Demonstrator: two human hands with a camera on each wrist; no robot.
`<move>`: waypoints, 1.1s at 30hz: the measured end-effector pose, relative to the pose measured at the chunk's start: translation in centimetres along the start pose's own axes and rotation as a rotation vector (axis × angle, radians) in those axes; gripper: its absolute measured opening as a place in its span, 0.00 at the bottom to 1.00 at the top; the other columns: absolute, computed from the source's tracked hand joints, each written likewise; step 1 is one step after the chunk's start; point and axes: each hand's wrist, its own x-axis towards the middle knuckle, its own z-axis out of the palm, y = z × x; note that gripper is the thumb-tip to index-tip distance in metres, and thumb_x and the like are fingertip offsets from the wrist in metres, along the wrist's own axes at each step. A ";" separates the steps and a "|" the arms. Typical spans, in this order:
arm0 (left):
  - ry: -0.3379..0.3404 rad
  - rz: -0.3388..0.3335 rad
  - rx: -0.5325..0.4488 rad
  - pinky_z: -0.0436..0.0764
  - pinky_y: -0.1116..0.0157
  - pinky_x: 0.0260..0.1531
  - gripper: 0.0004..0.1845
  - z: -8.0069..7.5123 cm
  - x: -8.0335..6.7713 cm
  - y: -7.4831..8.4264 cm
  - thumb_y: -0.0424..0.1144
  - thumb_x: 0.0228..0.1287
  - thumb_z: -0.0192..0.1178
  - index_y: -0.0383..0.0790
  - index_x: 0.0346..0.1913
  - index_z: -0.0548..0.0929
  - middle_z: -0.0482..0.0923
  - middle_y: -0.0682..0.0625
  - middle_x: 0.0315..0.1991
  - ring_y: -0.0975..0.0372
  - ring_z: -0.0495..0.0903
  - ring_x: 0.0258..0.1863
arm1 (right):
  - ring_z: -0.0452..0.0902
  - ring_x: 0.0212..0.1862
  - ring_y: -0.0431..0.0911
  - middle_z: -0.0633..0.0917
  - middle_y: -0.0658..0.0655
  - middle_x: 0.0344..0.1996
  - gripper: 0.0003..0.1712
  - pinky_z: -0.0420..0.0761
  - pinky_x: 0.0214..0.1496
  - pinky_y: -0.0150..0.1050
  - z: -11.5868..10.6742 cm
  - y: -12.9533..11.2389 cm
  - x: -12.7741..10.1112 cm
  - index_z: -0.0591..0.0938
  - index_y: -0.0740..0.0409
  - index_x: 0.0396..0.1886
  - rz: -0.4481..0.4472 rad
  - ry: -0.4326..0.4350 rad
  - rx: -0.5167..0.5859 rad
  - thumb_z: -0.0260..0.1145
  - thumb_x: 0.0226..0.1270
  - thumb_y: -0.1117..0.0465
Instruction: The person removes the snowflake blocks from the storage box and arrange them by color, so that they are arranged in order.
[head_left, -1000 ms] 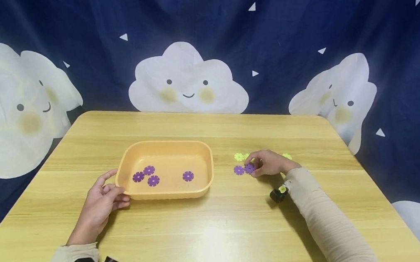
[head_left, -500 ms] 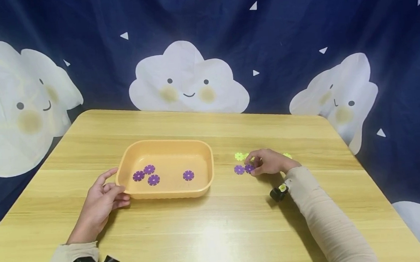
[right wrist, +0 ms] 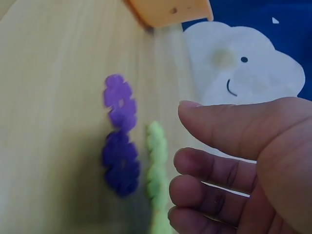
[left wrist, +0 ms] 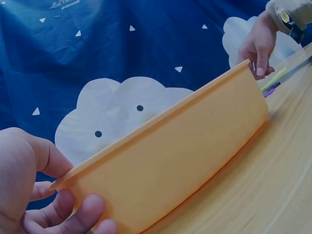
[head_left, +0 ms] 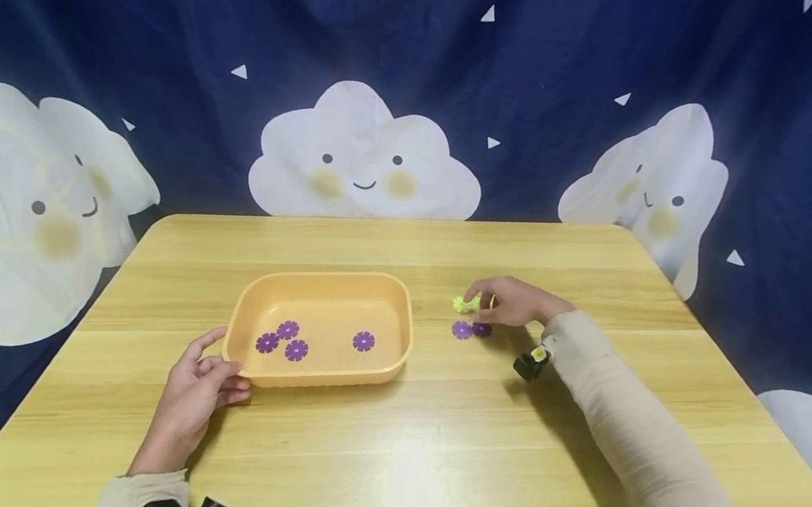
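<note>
An orange tray [head_left: 321, 276] sits mid-table with several purple flower discs [head_left: 296, 349] inside. My left hand [head_left: 219, 376] grips its near left corner, thumb over the rim and fingers on the outer wall [left wrist: 161, 161]. My right hand [head_left: 481, 300] hovers right of the tray, fingers loosely curled, thumb apart, nothing pinched between them. Its fingertips [right wrist: 187, 163] are right beside the yellow-green discs [head_left: 463, 304] [right wrist: 156, 146]. Two purple discs [head_left: 462, 330] [right wrist: 119, 156] lie flat on the table just in front of the hand.
The wooden table [head_left: 409, 454] ends at a rounded far right corner. A dark blue cloth with white clouds [head_left: 361, 157] hangs close behind it. Black camera mounts sit on both wrists [head_left: 529, 365].
My right hand has lifted off the purple discs and shifted back toward the yellow-green ones. The left hand and the tray have stayed put.
</note>
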 end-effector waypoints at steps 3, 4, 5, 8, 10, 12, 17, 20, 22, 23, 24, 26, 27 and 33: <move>0.001 0.001 0.012 0.87 0.64 0.30 0.35 -0.1 0.0 0.0 0.26 0.70 0.50 0.35 0.75 0.47 0.76 0.51 0.30 0.60 0.82 0.26 | 0.78 0.35 0.46 0.82 0.55 0.35 0.19 0.81 0.40 0.42 -0.5 -0.9 0.6 0.78 0.64 0.56 0.001 -0.003 -0.004 0.66 0.67 0.62; 0.002 0.003 0.019 0.87 0.64 0.30 0.35 -0.1 0.0 0.0 0.26 0.70 0.50 0.35 0.75 0.47 0.76 0.51 0.31 0.60 0.82 0.26 | 0.78 0.35 0.46 0.82 0.55 0.35 0.20 0.81 0.40 0.42 -0.6 -1.2 0.9 0.77 0.63 0.56 0.005 -0.006 -0.001 0.65 0.67 0.62; 0.002 0.004 0.022 0.87 0.64 0.30 0.35 -0.1 0.0 0.0 0.26 0.70 0.50 0.35 0.75 0.47 0.76 0.51 0.31 0.60 0.82 0.26 | 0.78 0.35 0.46 0.82 0.55 0.36 0.20 0.81 0.41 0.42 -0.8 -1.6 1.1 0.77 0.64 0.57 -0.002 -0.008 -0.003 0.65 0.68 0.62; 0.004 0.002 0.008 0.87 0.64 0.29 0.35 -0.1 0.0 0.0 0.26 0.70 0.50 0.35 0.75 0.47 0.77 0.51 0.31 0.60 0.82 0.26 | 0.79 0.35 0.47 0.82 0.55 0.35 0.20 0.81 0.42 0.43 -1.1 -2.7 2.0 0.77 0.64 0.58 -0.034 -0.011 -0.009 0.64 0.68 0.62; 0.005 0.002 0.000 0.87 0.64 0.29 0.35 -0.1 0.0 -0.1 0.26 0.70 0.51 0.35 0.75 0.48 0.77 0.51 0.31 0.60 0.82 0.25 | 0.80 0.35 0.48 0.82 0.55 0.35 0.20 0.82 0.43 0.43 -1.3 -3.4 2.5 0.77 0.65 0.57 -0.060 -0.008 -0.007 0.64 0.68 0.62; 0.003 0.003 -0.007 0.87 0.64 0.29 0.35 -0.1 0.0 -0.1 0.26 0.70 0.51 0.35 0.74 0.48 0.76 0.51 0.30 0.60 0.82 0.25 | 0.80 0.34 0.47 0.82 0.55 0.34 0.20 0.82 0.42 0.43 -1.4 -3.9 3.2 0.77 0.66 0.57 -0.084 0.006 -0.001 0.65 0.68 0.63; -0.001 0.013 -0.006 0.87 0.64 0.28 0.34 -0.1 -0.1 -0.2 0.26 0.70 0.51 0.35 0.74 0.49 0.76 0.51 0.30 0.60 0.82 0.25 | 0.79 0.31 0.45 0.82 0.53 0.31 0.16 0.82 0.39 0.40 -1.2 -5.0 4.8 0.79 0.65 0.53 -0.134 0.083 0.045 0.65 0.67 0.64; -0.003 0.015 -0.013 0.87 0.64 0.28 0.35 -0.2 -0.1 -0.3 0.26 0.70 0.51 0.35 0.74 0.48 0.76 0.51 0.29 0.60 0.82 0.25 | 0.78 0.30 0.45 0.83 0.54 0.29 0.14 0.82 0.37 0.40 -1.0 -5.8 5.6 0.80 0.63 0.51 -0.133 0.133 0.094 0.64 0.67 0.65; -0.003 0.016 -0.016 0.87 0.65 0.28 0.35 -0.2 -0.1 -0.3 0.26 0.70 0.51 0.34 0.75 0.48 0.76 0.51 0.29 0.60 0.82 0.26 | 0.78 0.30 0.47 0.83 0.56 0.30 0.13 0.82 0.35 0.41 -0.9 -6.5 6.0 0.80 0.61 0.50 -0.113 0.152 0.149 0.62 0.67 0.65; -0.003 0.016 -0.019 0.87 0.65 0.28 0.35 -0.2 -0.2 -0.3 0.26 0.70 0.51 0.34 0.75 0.47 0.76 0.51 0.29 0.60 0.82 0.26 | 0.78 0.29 0.48 0.83 0.58 0.31 0.13 0.83 0.35 0.42 -0.9 -6.9 6.2 0.80 0.61 0.51 -0.100 0.157 0.190 0.61 0.68 0.66; -0.002 0.016 -0.021 0.87 0.65 0.28 0.35 -0.2 -0.2 -0.3 0.25 0.70 0.51 0.34 0.75 0.47 0.76 0.51 0.29 0.60 0.82 0.26 | 0.78 0.28 0.49 0.83 0.59 0.31 0.13 0.83 0.35 0.44 -0.8 -7.2 6.5 0.80 0.62 0.51 -0.088 0.160 0.236 0.60 0.68 0.66; -0.001 0.017 -0.022 0.87 0.65 0.28 0.35 -0.3 -0.2 -0.3 0.26 0.70 0.51 0.34 0.75 0.47 0.76 0.51 0.29 0.60 0.82 0.26 | 0.77 0.27 0.50 0.82 0.62 0.32 0.14 0.82 0.33 0.44 -0.7 -7.9 7.0 0.79 0.64 0.52 -0.073 0.157 0.338 0.58 0.69 0.67; -0.001 0.017 -0.020 0.87 0.65 0.28 0.35 -0.3 -0.2 -0.3 0.26 0.70 0.51 0.34 0.75 0.47 0.76 0.51 0.29 0.60 0.82 0.26 | 0.76 0.26 0.50 0.81 0.63 0.31 0.14 0.81 0.32 0.44 -0.6 -8.2 7.2 0.79 0.64 0.52 -0.066 0.152 0.391 0.56 0.69 0.67; -0.001 0.022 0.001 0.87 0.64 0.29 0.35 -0.1 -0.2 -0.2 0.26 0.69 0.51 0.34 0.74 0.48 0.77 0.51 0.30 0.60 0.82 0.25 | 0.73 0.25 0.47 0.78 0.61 0.28 0.17 0.79 0.31 0.36 -0.3 -9.8 8.2 0.76 0.69 0.54 -0.060 0.078 0.587 0.50 0.71 0.65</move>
